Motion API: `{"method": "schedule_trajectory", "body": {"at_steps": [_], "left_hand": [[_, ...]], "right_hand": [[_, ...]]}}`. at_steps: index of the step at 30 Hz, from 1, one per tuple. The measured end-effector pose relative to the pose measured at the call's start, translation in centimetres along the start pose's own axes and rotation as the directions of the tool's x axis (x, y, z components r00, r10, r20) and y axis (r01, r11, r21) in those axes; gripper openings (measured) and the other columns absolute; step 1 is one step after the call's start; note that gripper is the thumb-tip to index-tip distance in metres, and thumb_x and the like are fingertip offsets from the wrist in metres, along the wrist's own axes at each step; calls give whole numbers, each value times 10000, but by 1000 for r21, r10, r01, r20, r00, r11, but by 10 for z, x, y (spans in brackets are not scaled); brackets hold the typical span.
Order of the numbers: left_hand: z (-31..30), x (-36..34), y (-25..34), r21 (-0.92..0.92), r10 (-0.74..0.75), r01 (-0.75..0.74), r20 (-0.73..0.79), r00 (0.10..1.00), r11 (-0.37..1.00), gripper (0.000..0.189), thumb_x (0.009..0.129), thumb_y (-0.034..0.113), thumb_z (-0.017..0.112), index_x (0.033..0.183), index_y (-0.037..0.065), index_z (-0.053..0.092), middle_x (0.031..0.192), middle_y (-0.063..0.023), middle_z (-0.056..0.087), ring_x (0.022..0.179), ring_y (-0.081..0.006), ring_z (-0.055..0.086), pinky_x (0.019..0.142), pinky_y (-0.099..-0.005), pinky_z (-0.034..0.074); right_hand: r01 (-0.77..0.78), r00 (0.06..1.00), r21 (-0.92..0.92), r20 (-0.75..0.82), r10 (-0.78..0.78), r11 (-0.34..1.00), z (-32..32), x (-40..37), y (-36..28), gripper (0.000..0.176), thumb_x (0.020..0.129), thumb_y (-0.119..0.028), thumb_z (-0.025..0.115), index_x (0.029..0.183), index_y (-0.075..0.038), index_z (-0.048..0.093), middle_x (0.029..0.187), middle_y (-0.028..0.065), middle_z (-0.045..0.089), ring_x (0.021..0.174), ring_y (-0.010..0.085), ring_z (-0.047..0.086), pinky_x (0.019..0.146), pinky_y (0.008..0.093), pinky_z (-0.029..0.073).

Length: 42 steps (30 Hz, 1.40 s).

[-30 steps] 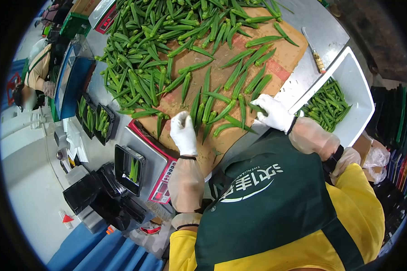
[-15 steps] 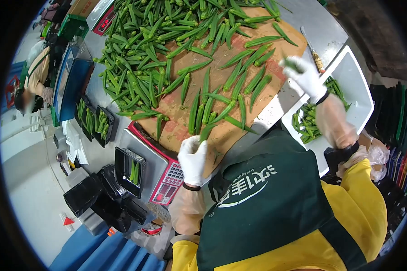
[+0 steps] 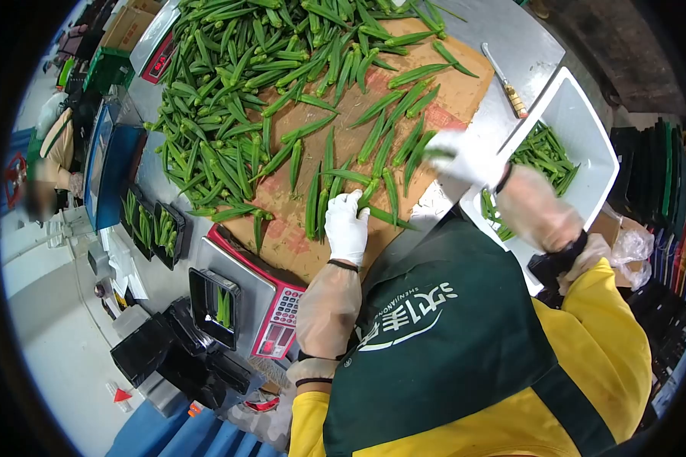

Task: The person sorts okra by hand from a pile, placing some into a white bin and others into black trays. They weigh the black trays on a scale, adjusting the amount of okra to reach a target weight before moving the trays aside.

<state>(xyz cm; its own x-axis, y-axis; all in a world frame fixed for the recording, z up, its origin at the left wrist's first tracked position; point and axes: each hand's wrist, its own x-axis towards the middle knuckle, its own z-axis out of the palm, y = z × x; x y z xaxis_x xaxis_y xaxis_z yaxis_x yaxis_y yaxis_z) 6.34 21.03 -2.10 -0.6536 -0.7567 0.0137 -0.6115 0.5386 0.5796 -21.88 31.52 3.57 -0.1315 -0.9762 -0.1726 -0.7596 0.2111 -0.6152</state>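
White gloves cover both hands. My left hand point(image 3: 347, 227) is over the near edge of the cardboard point(image 3: 290, 198), its fingers curled together beside several loose okra pods point(image 3: 312, 204); what they hold, if anything, is hidden. My right hand point(image 3: 461, 156) is blurred by motion over the right side of the cardboard, close to more loose pods point(image 3: 414, 156); its fingers are smeared. A big heap of okra point(image 3: 229, 99) covers the back left of the table. Right of my right hand, a white bin point(image 3: 598, 152) contains more okra.
A red-edged scale point(image 3: 240, 278) bears a black tray point(image 3: 202, 305) with a few pods. Two filled trays point(image 3: 156, 225) stand left of it. A wooden-handled knife point(image 3: 514, 99) lies near the bin. Empty black trays point(image 3: 141, 346) are stacked lower left. Another person point(image 3: 57, 145) is at the far left.
My left hand has moved right and up the cardboard, and the pod in its fingers no longer shows. My right hand has come left and down from beside the knife. The view has shifted slightly.
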Motion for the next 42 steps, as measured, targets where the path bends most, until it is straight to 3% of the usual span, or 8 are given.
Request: {"method": "schedule_trajectory", "body": {"at_steps": [13, 14, 16, 21, 25, 29, 31, 42], "left_hand": [[-60, -24, -23, -707, -447, 336, 31, 894, 623, 213, 881, -44, 614, 1074, 23, 554, 964, -26, 604, 879, -99, 571, 820, -248, 464], [-60, -26, -18, -683, -437, 318, -2, 900, 657, 219, 880, -47, 613, 1079, 24, 556, 962, -25, 603, 874, -97, 569, 813, -245, 464], [-61, -30, -5, -601, -439, 377, 48, 897, 705, 217, 882, -51, 611, 1083, 25, 577, 948, -6, 594, 868, -78, 559, 781, -238, 467], [-19, -26, 16, -176, 221, -206, 74, 972, 963, 335, 740, -9, 700, 1055, 99, 664, 1040, -121, 652, 971, -307, 604, 869, -364, 506], [24, -15, 19, 156, 374, -442, 332, 866, 883, 367, 727, 56, 721, 1085, 112, 662, 1072, -86, 658, 1055, -288, 571, 897, -380, 483], [12, -5, 23, -297, 130, -113, 38, 991, 948, 255, 831, 67, 698, 1086, 66, 694, 988, -50, 699, 855, -206, 625, 699, -324, 485], [-21, 7, 28, -699, -270, 618, 557, 786, 360, 211, 902, 86, 670, 1105, 40, 706, 974, -33, 722, 782, -120, 630, 653, -240, 449], [-51, -13, 29, -730, -277, 654, 681, 677, -197, 408, 931, 106, 635, 1317, 6, 546, 1057, -67, 664, 903, -154, 619, 756, -309, 508]], "right_hand": [[-380, 889, 308, 382, 252, 872, 51, -6, -36, 276, 885, -266, 665, 1110, -118, 606, 801, 101, 679, 745, 235, 682, 626, 398, 514], [-28, 988, 283, 151, -16, 959, 40, -25, -8, 236, 861, -252, 717, 1022, -137, 586, 794, 63, 684, 622, 123, 639, 545, 304, 512], [-461, 798, 453, 588, 134, 763, -28, -62, 29, 218, 842, -194, 721, 1009, -72, 651, 715, 31, 676, 569, 96, 619, 512, 269, 512], [-670, 661, -9, 447, 603, 742, -110, -96, 36, 341, 830, -69, 656, 1166, -71, 706, 588, 29, 647, 466, 111, 593, 439, 248, 456], [-172, 985, -70, -12, 172, 983, -45, -53, 39, 262, 782, -199, 700, 1029, -112, 705, 956, 152, 693, 896, 326, 667, 778, 410, 520], [57, 996, -130, -59, -65, 990, 30, -1, 30, 315, 783, -144, 672, 1096, -121, 658, 1109, 94, 601, 1091, 286, 577, 864, 400, 499], [51, 992, 117, -117, -37, 992, 61, 19, 38, 303, 788, -114, 659, 1092, -110, 651, 1109, 110, 582, 1048, 305, 576, 872, 400, 493], [221, 973, -198, -19, -229, 955, 54, 26, 38, 325, 731, -92, 674, 1049, -99, 607, 1001, 126, 552, 991, 323, 557, 840, 440, 485]]}}
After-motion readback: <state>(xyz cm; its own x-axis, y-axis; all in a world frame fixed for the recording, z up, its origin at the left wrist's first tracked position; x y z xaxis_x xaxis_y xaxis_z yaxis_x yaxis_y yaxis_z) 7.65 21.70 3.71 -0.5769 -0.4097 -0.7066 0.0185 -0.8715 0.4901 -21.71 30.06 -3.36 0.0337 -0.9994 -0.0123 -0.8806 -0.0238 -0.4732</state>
